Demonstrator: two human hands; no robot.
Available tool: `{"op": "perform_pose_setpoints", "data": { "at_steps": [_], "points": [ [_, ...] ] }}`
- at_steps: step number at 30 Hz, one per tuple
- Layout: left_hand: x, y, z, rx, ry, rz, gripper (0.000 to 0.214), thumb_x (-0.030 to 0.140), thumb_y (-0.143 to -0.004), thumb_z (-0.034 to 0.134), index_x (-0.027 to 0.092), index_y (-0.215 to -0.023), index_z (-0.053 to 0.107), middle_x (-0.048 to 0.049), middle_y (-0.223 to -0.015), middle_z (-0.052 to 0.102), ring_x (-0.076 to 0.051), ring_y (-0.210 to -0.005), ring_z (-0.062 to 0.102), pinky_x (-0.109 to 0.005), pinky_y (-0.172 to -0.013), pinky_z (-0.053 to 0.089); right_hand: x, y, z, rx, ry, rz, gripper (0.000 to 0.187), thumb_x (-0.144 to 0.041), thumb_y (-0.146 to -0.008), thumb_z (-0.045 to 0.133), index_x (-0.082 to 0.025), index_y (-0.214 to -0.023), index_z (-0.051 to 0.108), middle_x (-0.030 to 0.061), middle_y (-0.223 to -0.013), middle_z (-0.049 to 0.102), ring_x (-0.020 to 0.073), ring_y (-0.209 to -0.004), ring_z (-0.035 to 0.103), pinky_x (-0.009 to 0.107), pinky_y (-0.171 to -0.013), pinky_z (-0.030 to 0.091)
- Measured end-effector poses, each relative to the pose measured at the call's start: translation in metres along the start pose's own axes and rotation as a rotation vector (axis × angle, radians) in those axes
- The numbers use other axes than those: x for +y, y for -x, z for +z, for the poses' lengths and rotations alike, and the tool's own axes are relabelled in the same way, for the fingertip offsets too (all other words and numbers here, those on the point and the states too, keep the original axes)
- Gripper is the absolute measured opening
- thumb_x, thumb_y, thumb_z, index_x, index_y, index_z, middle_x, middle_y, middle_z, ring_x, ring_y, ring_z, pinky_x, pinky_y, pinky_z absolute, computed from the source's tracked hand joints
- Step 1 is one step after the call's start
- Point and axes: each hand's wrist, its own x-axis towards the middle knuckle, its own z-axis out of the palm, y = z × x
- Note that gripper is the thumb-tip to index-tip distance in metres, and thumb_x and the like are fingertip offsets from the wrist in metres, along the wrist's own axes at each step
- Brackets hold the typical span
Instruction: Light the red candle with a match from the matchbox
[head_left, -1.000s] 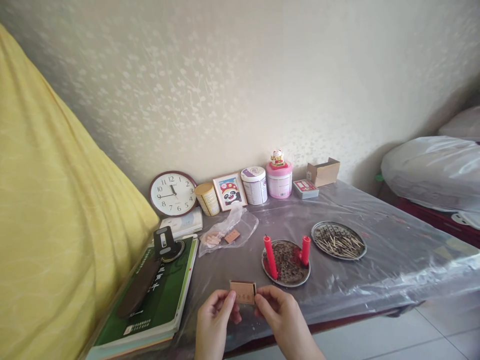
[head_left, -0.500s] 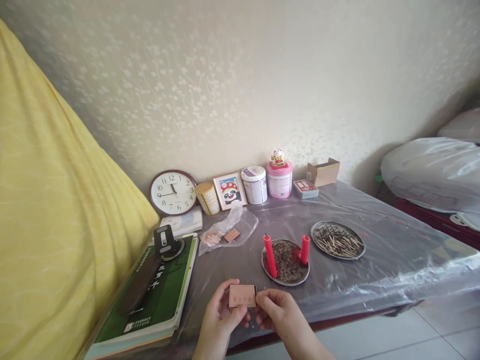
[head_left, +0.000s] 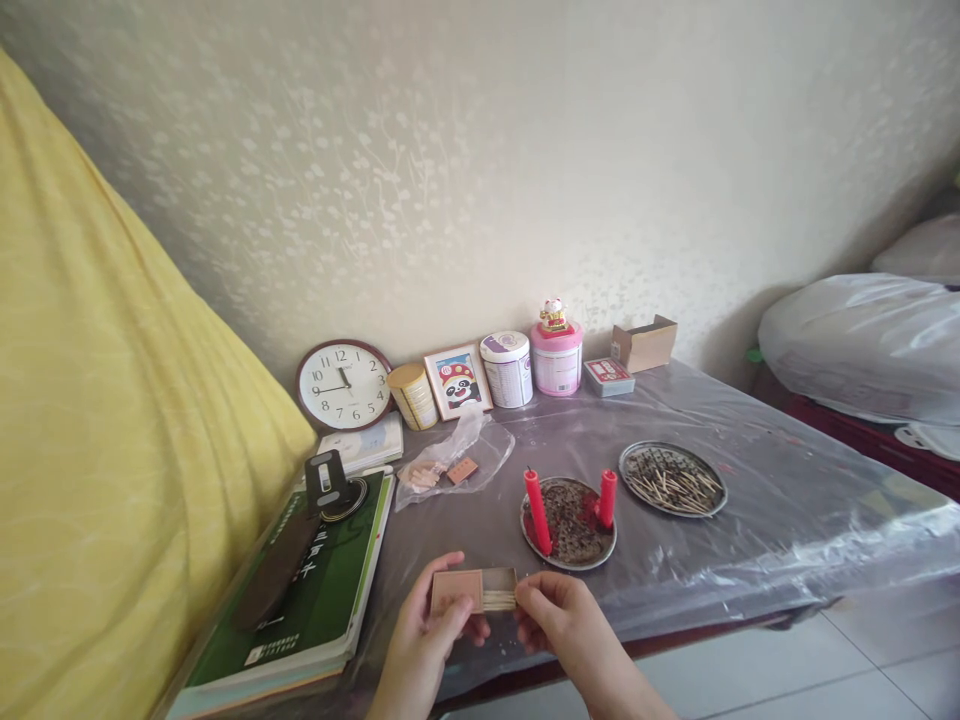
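1. The left hand clasps the small pinkish-brown cardboard matchbox sleeve above the grey, plastic-covered table's near edge.
2. The right hand pinches its pale half-extended tray of thin wooden matches; overpulling or tilting could spill them.
3. Beyond, a nudge might topple the two red wax candles on the round metal plate.

My bare left hand and bare right hand show at the lower middle of the frame: slender fingers, slim wrists, forearms uncovered to the bottom edge.
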Motion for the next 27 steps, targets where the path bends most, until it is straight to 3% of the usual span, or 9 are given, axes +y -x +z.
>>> {"op": "perform_pose_setpoints", "data": {
  "at_steps": [4, 7, 10, 17, 27],
  "points": [
    [-0.008, -0.002, 0.003, 0.014, -0.046, -0.031, 0.045, 0.034, -0.078, 0.066, 0.018, -0.115, 0.046, -0.0025, -0.065, 0.069, -0.019, -0.049, 0.061, -0.031, -0.048, 0.047, 0.004, 0.002, 0.002, 0.006, 0.093, -0.048, 0.020, -0.035, -0.073, 0.055, -0.015, -0.071, 0.060, -0.0014, -0.052, 0.057, 0.0144, -0.047, 0.054, 0.026, -0.048, 0.042],
    [-0.008, -0.003, 0.004, 0.051, -0.085, -0.041, 0.046, 0.034, -0.076, 0.068, 0.018, -0.113, 0.045, -0.0003, -0.059, 0.067, -0.019, -0.046, 0.061, -0.030, -0.046, 0.046, 0.001, 0.008, 0.000, 0.116, 0.376, -0.277, 0.020, -0.028, -0.079, 0.055, -0.016, -0.092, 0.063, 0.0025, -0.070, 0.063, 0.0174, -0.061, 0.059, 0.028, -0.060, 0.045],
    [-0.006, -0.003, 0.006, 0.057, -0.119, -0.052, 0.048, 0.035, -0.075, 0.068, 0.018, -0.112, 0.045, 0.0008, -0.055, 0.065, -0.019, -0.045, 0.060, -0.029, -0.045, 0.045, -0.004, 0.015, -0.002, 0.107, 0.660, -0.457, 0.018, -0.020, -0.084, 0.050, -0.020, -0.092, 0.067, 0.0061, -0.095, 0.063, 0.0179, -0.078, 0.063, 0.028, -0.073, 0.047],
    [-0.002, 0.001, 0.014, 0.054, -0.178, -0.063, 0.049, 0.037, -0.069, 0.070, 0.018, -0.108, 0.045, 0.0004, -0.057, 0.066, -0.020, -0.043, 0.060, -0.032, -0.045, 0.047, -0.003, 0.017, -0.002, 0.031, 0.935, -0.453, 0.023, -0.013, -0.085, 0.050, -0.022, -0.080, 0.071, 0.0070, -0.109, 0.059, 0.0197, -0.089, 0.065, 0.027, -0.075, 0.049],
    [-0.005, -0.001, 0.015, 0.033, -0.137, -0.094, 0.047, 0.033, -0.070, 0.068, 0.018, -0.108, 0.046, 0.0000, -0.060, 0.067, -0.020, -0.044, 0.060, -0.033, -0.047, 0.048, -0.001, 0.014, -0.003, 0.083, 0.905, -0.489, 0.017, -0.007, -0.084, 0.051, -0.019, -0.082, 0.063, 0.0041, -0.097, 0.062, 0.0171, -0.079, 0.065, 0.025, -0.070, 0.049]
  ]
}}
